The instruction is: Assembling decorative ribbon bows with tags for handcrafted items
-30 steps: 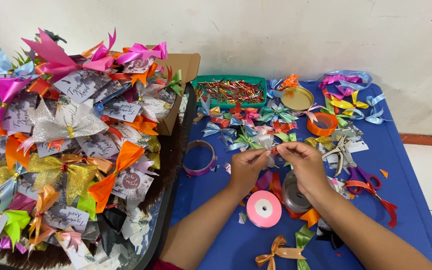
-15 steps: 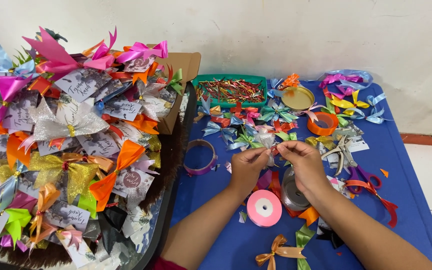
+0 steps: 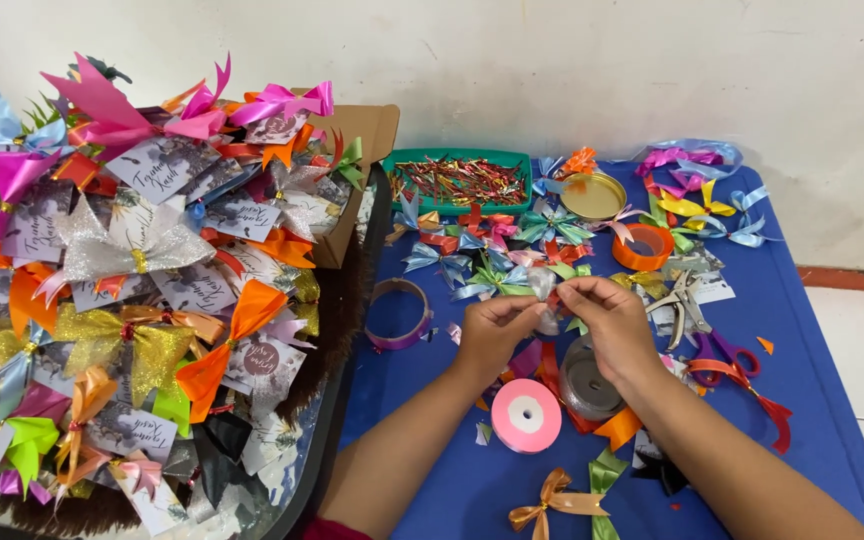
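Silver ribbon piece (image 3: 544, 290), small and glossy, sits pinched between both hands over the blue table (image 3: 812, 420), just above the grey ribbon spool (image 3: 588, 378) and near the pink spool (image 3: 526, 415). Left hand (image 3: 492, 330) and right hand (image 3: 610, 318) meet, fingertips closed narrowly on the ribbon's middle. Likely featherlight, thin, slick, easily creased; best held at the centre knot, not the loops. Scissors (image 3: 717, 345) lie to the right.

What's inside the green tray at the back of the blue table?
The green tray holds a heap of thin shiny strips in red, gold and green. They cover the tray's bottom, so anything underneath is hidden.
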